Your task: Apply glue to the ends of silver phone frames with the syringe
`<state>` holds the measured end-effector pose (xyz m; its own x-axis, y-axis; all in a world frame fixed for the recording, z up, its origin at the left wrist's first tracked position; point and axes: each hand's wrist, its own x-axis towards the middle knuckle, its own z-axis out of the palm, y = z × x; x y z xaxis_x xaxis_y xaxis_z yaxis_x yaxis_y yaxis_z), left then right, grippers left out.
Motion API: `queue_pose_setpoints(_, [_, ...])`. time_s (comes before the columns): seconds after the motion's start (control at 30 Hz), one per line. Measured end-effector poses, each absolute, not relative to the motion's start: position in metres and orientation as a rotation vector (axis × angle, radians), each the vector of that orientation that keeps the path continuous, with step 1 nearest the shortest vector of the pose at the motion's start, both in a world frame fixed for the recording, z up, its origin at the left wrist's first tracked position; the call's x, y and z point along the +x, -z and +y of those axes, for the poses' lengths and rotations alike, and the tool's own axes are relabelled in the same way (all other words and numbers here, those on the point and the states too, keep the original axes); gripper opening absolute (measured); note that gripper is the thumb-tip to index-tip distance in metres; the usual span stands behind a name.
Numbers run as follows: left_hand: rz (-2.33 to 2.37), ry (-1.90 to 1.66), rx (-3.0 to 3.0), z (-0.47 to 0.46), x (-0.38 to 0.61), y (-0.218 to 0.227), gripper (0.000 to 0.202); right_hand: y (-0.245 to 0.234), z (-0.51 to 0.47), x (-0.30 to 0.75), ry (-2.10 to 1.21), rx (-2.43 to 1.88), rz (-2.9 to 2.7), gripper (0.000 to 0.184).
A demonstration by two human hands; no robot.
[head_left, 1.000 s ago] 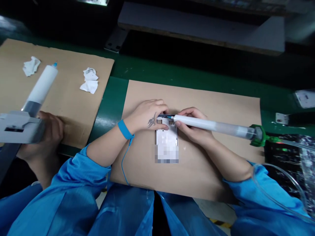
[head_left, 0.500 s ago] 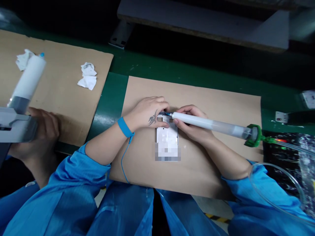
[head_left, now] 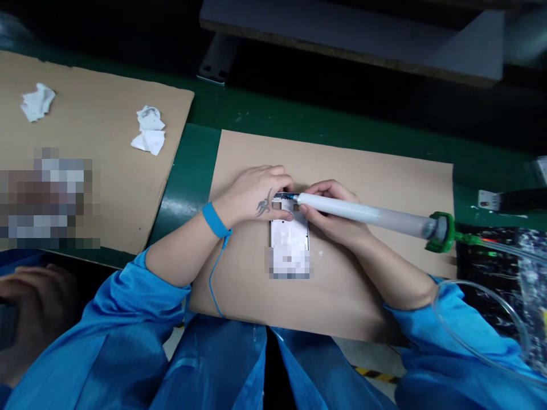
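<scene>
With my left hand (head_left: pixel 261 196) I grip the upper end of the pale phone frame (head_left: pixel 290 236), which lies on the cardboard sheet (head_left: pixel 363 302) on the green table (head_left: pixel 194 154). My right hand (head_left: pixel 337 225) is closed around the syringe (head_left: pixel 361 213), its blue tip at the frame's upper part.

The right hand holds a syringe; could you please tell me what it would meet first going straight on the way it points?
Probably the left hand, at the upper end of the white frame; depth is unclear, so the right hand might brush the frame first.
</scene>
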<state>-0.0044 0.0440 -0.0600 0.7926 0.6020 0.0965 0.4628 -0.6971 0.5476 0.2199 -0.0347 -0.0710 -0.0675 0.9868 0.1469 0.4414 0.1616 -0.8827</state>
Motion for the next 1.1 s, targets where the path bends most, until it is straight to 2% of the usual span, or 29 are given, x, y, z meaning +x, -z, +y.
queue_pose_setpoints(0.33, [0.791, -0.37, 2.477, 0.0437, -0.004, 0.06, 0.047, 0.0702, -0.0344, 0.2221, -0.881, -1.446, -1.641, 0.036])
queue_pose_setpoints(1.1, [0.809, -0.363, 2.489, 0.0436, -0.0033, 0.0598, 0.051, 0.0672, -0.0347, 0.2242, -0.88, -1.451, -1.669, 0.037])
